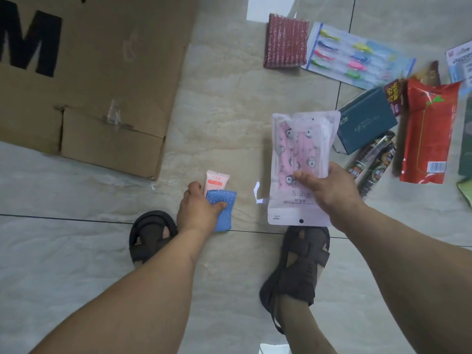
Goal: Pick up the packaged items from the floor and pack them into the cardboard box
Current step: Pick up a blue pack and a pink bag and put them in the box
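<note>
Two feet in dark sandals [297, 264] are standing on the tiled floor [76, 251], near the 6 o'clock side of the view. Just beyond them, the left hand [198, 210] is holding a blue sponge [223, 209] together with a small pink tube [217, 182]; the fingers are curling around both, with the thumb lying on the sponge. To its 3 o'clock side, the right hand [329, 190] is pinching a clear bag of pink face masks [298, 164] by its lower half, the thumb pressing on the front, and the bag is standing up toward 12 o'clock, above the floor. At 10 o'clock the cardboard box [102, 85] is lying, with a big black letter on it. Toward 2 o'clock more packaged items are lying on the floor: dark sachets [373, 162], a teal box [365, 121], a red packet [429, 134], then a toothbrush pack [357, 57], and farthest a red mesh block [284, 42].
</note>
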